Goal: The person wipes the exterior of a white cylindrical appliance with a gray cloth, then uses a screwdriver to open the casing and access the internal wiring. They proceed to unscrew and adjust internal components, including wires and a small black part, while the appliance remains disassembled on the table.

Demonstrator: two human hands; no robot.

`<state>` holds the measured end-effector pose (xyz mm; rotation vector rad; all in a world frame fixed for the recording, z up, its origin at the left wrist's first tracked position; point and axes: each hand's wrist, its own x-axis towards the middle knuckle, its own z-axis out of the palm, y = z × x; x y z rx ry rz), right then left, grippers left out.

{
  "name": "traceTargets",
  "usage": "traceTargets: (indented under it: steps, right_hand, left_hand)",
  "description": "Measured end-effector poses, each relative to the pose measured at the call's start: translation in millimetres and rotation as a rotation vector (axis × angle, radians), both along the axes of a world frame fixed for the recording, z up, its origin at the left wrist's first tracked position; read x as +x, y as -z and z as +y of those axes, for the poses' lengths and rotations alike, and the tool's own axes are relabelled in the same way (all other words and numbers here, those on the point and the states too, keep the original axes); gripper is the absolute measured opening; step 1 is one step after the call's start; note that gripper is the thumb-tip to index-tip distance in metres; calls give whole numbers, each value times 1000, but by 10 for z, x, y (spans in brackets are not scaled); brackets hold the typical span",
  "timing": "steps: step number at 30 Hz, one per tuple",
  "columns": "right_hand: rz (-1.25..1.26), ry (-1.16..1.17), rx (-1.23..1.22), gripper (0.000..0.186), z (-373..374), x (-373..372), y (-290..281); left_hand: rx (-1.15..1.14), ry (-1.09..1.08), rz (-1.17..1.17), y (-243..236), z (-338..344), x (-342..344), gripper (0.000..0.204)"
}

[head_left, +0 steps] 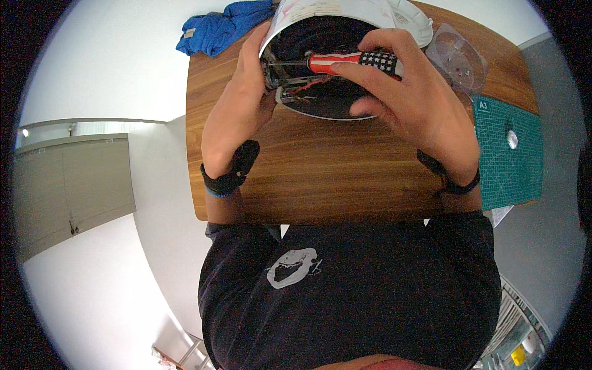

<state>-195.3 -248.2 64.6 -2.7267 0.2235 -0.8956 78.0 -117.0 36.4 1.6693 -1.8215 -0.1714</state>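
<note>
A white round appliance (320, 15) lies tipped on its side on the wooden table (308, 179), its dark open underside facing me with metal parts and wires inside. My left hand (237, 105) grips the appliance's left rim and steadies it. My right hand (407, 92) is closed around a screwdriver (348, 60) with a red, white and dark patterned handle. The screwdriver's shaft points left into the metal parts inside the opening.
A blue cloth (219, 28) lies at the table's far left corner. A clear plastic cup (457, 58) rests at the right, beside a green cutting mat (509, 166) with a small round part on it. A white lid (410, 18) sits behind the appliance.
</note>
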Motion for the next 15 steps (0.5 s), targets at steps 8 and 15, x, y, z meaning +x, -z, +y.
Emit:
traceTargets:
  steps: [8, 15]
  right_hand:
    - [-56, 34, -93, 55, 11, -23, -124]
    - [263, 81, -101, 50, 78, -141, -257]
  left_hand:
    - [-11, 29, -19, 21, -11, 25, 110]
    - [26, 20, 68, 40, -5, 29, 111]
